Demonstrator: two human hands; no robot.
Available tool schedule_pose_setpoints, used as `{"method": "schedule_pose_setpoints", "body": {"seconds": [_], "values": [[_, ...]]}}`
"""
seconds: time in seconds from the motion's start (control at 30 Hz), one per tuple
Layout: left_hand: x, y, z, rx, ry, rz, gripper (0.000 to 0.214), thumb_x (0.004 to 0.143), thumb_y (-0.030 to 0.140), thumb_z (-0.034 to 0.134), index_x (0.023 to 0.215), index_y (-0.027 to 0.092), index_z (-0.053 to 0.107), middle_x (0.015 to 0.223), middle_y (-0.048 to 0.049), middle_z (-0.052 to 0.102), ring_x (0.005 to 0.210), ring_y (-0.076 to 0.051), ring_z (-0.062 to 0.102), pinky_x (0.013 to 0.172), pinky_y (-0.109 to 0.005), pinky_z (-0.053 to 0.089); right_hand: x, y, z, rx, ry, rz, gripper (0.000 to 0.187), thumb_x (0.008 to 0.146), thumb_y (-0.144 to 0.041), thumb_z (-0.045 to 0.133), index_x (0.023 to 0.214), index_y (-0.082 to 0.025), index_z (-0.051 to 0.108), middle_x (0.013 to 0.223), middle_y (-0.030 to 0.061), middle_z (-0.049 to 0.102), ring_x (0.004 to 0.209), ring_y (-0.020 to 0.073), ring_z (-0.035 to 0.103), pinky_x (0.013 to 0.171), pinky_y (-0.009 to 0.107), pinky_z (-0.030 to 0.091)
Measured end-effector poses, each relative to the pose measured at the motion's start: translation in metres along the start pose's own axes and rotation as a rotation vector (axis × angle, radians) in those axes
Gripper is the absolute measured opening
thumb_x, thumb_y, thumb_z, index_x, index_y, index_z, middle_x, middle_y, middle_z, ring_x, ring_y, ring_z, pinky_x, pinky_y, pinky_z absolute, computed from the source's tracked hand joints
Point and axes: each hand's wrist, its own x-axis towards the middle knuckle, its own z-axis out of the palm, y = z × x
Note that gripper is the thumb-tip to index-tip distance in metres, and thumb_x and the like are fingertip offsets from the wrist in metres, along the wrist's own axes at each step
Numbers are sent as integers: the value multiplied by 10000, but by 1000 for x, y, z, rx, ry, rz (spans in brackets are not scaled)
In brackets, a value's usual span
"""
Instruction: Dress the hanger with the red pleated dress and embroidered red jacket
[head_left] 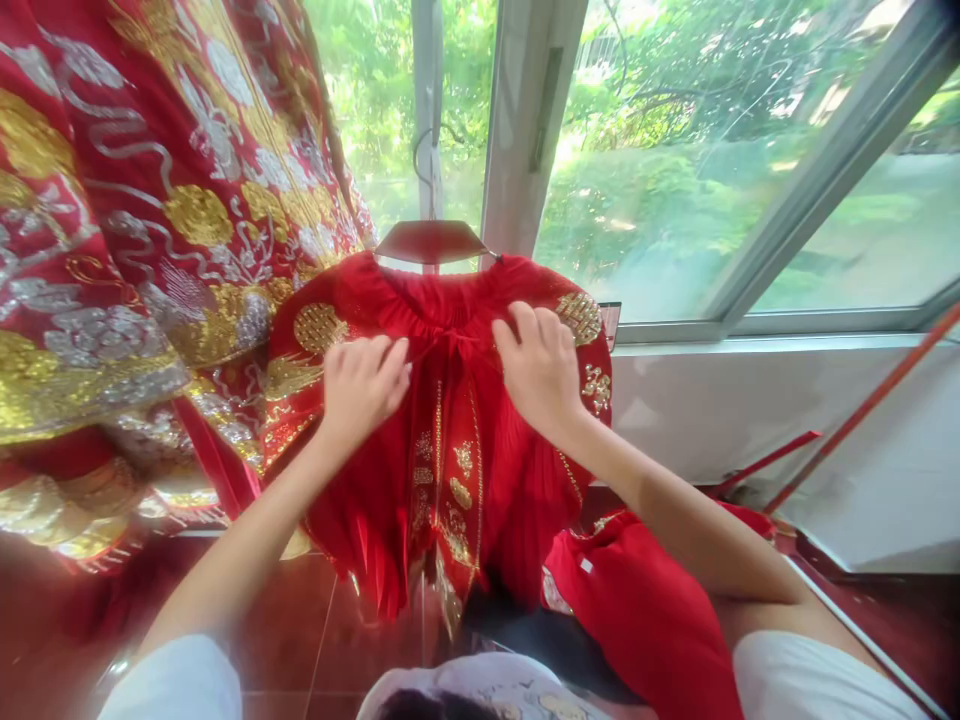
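A red pleated garment [382,480] with gold embroidery hangs in front of me on a red hanger [431,242]. Its gathered neckline meets at a knot or tie [454,340] in the middle. My left hand [367,380] is closed at the front just left of this knot, its fingertips bent against the red cloth. On the other side, my right hand [540,365] has curled fingers at the neckline below the shoulder. Which fold or cord each hand pinches is hard to make out.
Large red costumes [135,200] with gold and silver embroidery hang close on the left. A red cloth [645,600] lies beneath my right forearm, by a dark surface [532,635]. Windows [660,200] stand behind; a red pole [862,410] leans at the right.
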Motion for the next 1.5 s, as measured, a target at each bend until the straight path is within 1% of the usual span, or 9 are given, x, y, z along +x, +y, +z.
{"method": "schedule_pose_setpoints", "body": {"seconds": [0.17,0.3,0.57,0.8,0.97,1.1,1.27,1.4,1.5], "values": [[20,24,24,20,-263,52,310,965,233,392,1081,169,673,1055,-164,666,945,-287,593,794,-407,388,11,-15,25,25,-80,-151,331,974,-155,334,1090,-130,644,1051,151,649,939,259,520,800,393,385],[30,27,26,-61,-368,-110,290,968,209,382,934,145,664,884,-129,655,790,-249,612,666,-342,394,16,-16,31,39,-119,-93,363,980,-134,312,872,-128,658,955,144,658,888,251,549,763,360,382],[53,24,-2,-651,-154,-301,111,780,277,664,816,192,603,598,38,539,546,-120,478,556,-262,343,20,-35,9,565,-54,288,168,955,-263,450,1035,-177,570,713,15,638,596,160,566,599,263,366],[82,-19,-11,-796,165,-439,330,702,264,716,645,212,395,530,71,399,492,-73,363,504,-233,302,49,26,-25,693,113,409,132,838,-135,536,763,-238,506,416,-113,402,415,88,322,648,282,387],[75,-28,-27,-898,-100,-345,282,740,314,673,654,205,427,553,56,418,488,-71,346,484,-228,264,55,41,-25,652,-68,292,188,795,-57,526,910,-199,568,419,-119,399,432,88,368,681,312,406],[70,-25,-53,-491,-304,-122,133,702,235,656,626,197,555,652,-1,539,565,-113,438,531,-269,310,58,44,-25,690,-220,134,501,725,-70,584,1219,-147,544,523,-76,540,528,125,519,614,300,427],[72,-16,-45,-187,-52,-189,123,722,230,658,628,189,591,792,-55,568,642,-154,478,566,-309,325,76,44,-24,1027,-447,11,591,702,-137,641,1288,-137,562,694,-18,683,523,85,515,499,241,417],[79,-4,-15,-317,205,-323,93,779,201,631,689,181,618,828,-52,587,740,-161,518,636,-297,375,88,19,-20,1332,-318,193,581,730,-180,657,1303,-141,566,923,42,724,548,57,504,456,211,391],[87,4,2,-603,222,-349,102,776,182,625,675,175,620,742,-17,589,671,-128,504,639,-273,395,89,-2,-16,1352,-232,260,684,751,-200,668,1406,-166,473,966,41,718,579,65,535,465,202,411]]}}
